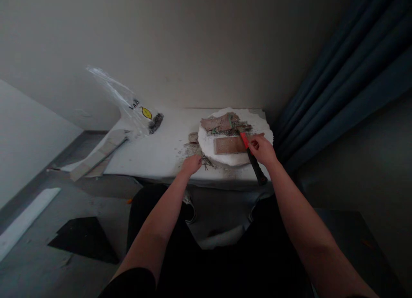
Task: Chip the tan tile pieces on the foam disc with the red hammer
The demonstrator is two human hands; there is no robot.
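My right hand [261,149] is closed around the red and black handle of a hammer [252,157], whose head rests among scraps on a round white foam block [209,143]. A brown wooden piece [229,145] lies on the block just left of the hammer. My left hand [192,164] is curled with fingers pinched at a small pile of nails [207,162] on the white table [154,152], beside the block's front left edge. Torn brown wood scraps [222,123] sit on the block's far side.
A clear plastic bag [128,104] with a yellow mark leans against the wall at the table's back left. Long pale boards [96,156] lie off the table's left edge. Dark blue curtain [347,83] hangs on the right. A dark sheet [83,239] lies on the floor.
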